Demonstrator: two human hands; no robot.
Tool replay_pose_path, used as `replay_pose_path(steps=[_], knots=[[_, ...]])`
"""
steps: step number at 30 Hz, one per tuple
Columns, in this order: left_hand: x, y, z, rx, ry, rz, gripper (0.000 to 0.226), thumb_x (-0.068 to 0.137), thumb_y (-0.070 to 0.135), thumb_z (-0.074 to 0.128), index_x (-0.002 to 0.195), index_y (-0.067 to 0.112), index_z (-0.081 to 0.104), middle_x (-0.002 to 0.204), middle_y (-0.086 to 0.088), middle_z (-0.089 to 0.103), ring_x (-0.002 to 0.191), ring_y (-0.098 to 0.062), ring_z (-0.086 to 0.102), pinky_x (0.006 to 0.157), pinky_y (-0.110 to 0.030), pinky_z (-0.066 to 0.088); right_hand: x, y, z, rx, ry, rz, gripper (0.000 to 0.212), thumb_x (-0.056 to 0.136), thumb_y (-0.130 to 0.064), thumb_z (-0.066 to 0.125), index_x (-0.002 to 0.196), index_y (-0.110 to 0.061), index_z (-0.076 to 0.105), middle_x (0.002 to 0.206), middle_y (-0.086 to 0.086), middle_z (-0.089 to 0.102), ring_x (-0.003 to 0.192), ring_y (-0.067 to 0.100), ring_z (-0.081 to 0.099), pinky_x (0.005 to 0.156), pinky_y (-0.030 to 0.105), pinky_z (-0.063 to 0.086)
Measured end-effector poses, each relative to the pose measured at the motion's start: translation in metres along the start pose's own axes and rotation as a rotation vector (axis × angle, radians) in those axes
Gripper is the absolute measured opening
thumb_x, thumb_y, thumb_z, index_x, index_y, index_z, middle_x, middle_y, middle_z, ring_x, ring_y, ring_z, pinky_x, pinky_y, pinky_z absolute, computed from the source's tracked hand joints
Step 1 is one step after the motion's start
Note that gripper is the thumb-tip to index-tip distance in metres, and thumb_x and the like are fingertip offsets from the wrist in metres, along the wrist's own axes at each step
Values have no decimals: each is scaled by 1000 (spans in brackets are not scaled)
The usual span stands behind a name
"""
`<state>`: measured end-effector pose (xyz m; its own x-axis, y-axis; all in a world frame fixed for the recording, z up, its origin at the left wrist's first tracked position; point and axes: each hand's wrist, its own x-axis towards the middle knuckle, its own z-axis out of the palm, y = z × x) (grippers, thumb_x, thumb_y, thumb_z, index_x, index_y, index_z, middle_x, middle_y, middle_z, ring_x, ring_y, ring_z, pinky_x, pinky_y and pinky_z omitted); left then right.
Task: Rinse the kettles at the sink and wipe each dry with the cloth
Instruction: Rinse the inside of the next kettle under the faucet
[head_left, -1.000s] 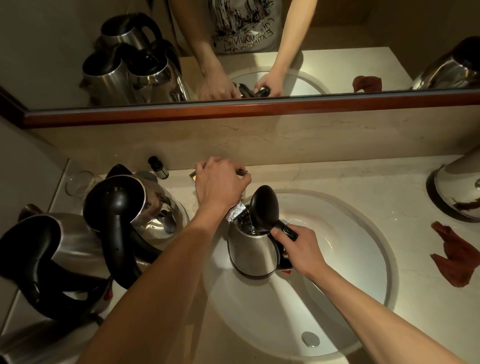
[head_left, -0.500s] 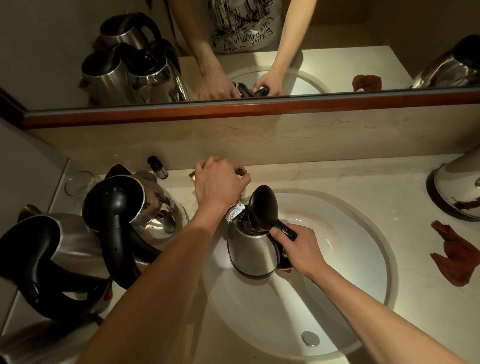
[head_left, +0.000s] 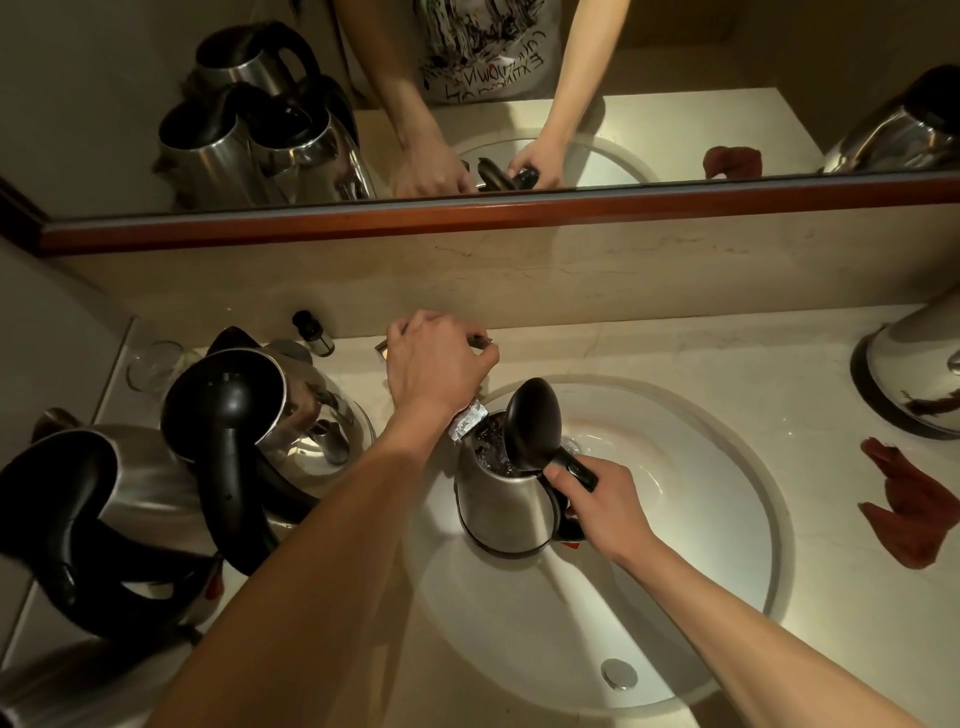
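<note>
- A marble table (head_left: 649, 353) under a mirror carries a round sink (head_left: 717, 519).
- The right hand (head_left: 602, 506) grips the handle of the open kettle (head_left: 506, 501), its fingers curled round it, under the tap spout (head_left: 467, 425).
- The left hand (head_left: 434, 364) curls over what is probably the tap lever.
- Keep the kettle's mouth centred under the stream and its base dry.
- The red cloth (head_left: 904, 509) lies well apart, right.

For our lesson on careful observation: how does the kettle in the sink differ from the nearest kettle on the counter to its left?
The kettle in the sink has its lid up; the counter kettle has its lid down. The right hand grips the sink kettle's handle under the tap; the counter kettle stands untouched. Both have shiny steel bodies and black handles.
</note>
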<state>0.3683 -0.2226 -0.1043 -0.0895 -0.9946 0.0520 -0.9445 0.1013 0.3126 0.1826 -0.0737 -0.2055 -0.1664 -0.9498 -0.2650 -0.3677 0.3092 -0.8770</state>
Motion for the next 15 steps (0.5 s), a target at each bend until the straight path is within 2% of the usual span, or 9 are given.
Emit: replay_pose_path(steps=[5,15], knots=[[-1,1,-1,2,4,2,30,90,52,57,105,36,77,108,7,73,116,-18,53,100,-39,30,0,0,-1,-14,-13,-21,68,77,-68,61,65,-2,52,62,20,53,57,16,45,60,35,36],[-1,1,-2,3,-4,0,29,90,51,57,105,36,77,109,6,73,117,-19,53,101,-39,30,3,-6,-2,-59,-28,-47,65,76,-68,59,63,-5,53,61,17,53,58,14,42,60,35,35]])
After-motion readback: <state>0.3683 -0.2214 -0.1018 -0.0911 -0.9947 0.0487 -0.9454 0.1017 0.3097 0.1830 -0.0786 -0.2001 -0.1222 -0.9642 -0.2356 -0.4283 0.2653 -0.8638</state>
